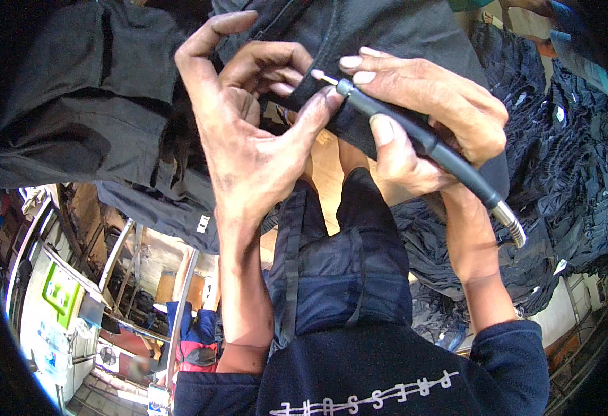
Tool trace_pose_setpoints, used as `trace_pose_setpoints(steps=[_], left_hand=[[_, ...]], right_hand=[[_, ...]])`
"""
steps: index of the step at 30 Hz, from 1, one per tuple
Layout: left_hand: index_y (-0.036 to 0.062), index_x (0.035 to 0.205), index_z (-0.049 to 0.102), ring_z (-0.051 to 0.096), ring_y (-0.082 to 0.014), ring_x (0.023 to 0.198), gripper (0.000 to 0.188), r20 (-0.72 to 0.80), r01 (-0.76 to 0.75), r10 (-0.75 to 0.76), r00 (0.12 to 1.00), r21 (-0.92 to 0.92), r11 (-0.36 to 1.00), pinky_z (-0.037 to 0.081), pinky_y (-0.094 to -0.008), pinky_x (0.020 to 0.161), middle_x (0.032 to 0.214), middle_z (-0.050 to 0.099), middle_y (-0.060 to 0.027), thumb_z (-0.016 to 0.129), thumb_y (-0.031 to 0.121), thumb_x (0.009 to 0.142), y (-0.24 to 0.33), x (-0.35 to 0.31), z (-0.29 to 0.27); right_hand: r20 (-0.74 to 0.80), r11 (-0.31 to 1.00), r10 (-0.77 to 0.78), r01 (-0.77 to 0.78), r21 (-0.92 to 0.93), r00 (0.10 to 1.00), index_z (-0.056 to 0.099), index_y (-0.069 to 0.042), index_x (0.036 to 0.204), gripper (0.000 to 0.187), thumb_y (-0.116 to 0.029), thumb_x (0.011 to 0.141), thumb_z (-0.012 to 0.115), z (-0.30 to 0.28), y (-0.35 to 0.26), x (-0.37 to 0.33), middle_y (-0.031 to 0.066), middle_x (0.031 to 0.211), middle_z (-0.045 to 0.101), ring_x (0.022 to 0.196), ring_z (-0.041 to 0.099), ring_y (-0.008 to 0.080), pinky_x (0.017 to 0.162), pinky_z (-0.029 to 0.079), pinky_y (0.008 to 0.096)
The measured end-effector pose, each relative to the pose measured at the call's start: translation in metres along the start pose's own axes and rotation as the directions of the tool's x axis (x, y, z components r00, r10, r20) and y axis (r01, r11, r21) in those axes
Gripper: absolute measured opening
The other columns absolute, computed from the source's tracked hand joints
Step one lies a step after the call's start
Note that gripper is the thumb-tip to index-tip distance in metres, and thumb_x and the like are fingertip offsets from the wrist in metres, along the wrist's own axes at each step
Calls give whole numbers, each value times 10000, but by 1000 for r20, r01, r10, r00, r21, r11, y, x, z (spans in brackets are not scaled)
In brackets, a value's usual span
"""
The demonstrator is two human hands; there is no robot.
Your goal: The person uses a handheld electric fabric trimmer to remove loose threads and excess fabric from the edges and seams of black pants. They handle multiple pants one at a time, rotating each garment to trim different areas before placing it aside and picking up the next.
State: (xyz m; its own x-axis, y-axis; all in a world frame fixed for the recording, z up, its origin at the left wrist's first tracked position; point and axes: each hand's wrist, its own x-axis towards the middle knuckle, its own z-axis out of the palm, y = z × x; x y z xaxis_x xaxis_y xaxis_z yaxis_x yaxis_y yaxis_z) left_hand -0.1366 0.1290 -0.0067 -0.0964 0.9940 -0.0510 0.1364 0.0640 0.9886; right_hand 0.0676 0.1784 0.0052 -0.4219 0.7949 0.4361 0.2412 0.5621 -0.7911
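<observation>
My right hand (432, 114) grips a slim black rotary grinder handpiece (422, 135) like a pen. A flexible metal-ended shaft trails from its rear. At its front end, a small pinkish grinding tip (323, 77) lies against or just over the seamed edge of a dark denim garment (380, 45); the exact contact is unclear. My left hand (248, 125) holds that edge with curled fingers, its index finger raised away. The left thumb reaches to the handpiece's collar, close to the tip. Part of the garment behind both hands is hidden.
Black garments (89, 90) hang or lie at the left. A large heap of crumpled dark garments (553, 166) fills the right side. Metal rails (183, 305), a green panel (61, 291) and another person (194, 333) appear at the lower left. My legs are below the work.
</observation>
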Motion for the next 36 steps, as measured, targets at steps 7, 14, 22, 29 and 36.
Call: trace_pose_setpoints(steps=[7,14,22,29,36], left_hand=[[51,1532,343,649,-130,1027,924,30,-12,12,999,10,1000,493,-276,939,1157,725,-122,909,-32,806,-4,2,-6],[58,1566,327,649,-143,1039,970,29,39,-38,999,-8,999,496,-277,972,1178,721,-105,936,16,813,4,-3,-5],[68,1471,535,757,-366,955,794,233,-117,14,972,435,893,597,-438,872,1028,746,-223,937,86,787,79,48,-2],[36,1350,652,671,-445,1212,503,-92,-44,269,959,887,459,497,-475,1098,1220,745,-243,845,136,897,70,173,-146],[10,1632,249,189,-520,1591,1358,-369,132,85,925,524,841,201,-691,1287,1649,262,-352,1026,577,674,46,0,49]], right_hand=[[-11,997,9,-8,82,1000,791,90,978,239,21,769,698,4,-4,0,242,976,818,973,830,366,981,654,490],[-35,991,-10,15,136,999,773,101,1008,238,-34,831,689,-2,8,-9,248,986,817,964,828,352,960,660,506],[-393,900,364,-427,-82,844,771,-18,1128,285,-294,1095,706,-100,-35,-100,170,1167,782,1158,749,286,1006,574,405],[-199,894,292,-341,-291,936,714,-105,1229,450,-181,844,933,-47,-49,-86,159,1393,737,1470,589,364,1283,376,572],[-499,719,458,-637,-279,736,718,-89,1257,518,-227,818,956,-117,-58,-146,147,1289,767,1238,719,330,1092,548,443]])
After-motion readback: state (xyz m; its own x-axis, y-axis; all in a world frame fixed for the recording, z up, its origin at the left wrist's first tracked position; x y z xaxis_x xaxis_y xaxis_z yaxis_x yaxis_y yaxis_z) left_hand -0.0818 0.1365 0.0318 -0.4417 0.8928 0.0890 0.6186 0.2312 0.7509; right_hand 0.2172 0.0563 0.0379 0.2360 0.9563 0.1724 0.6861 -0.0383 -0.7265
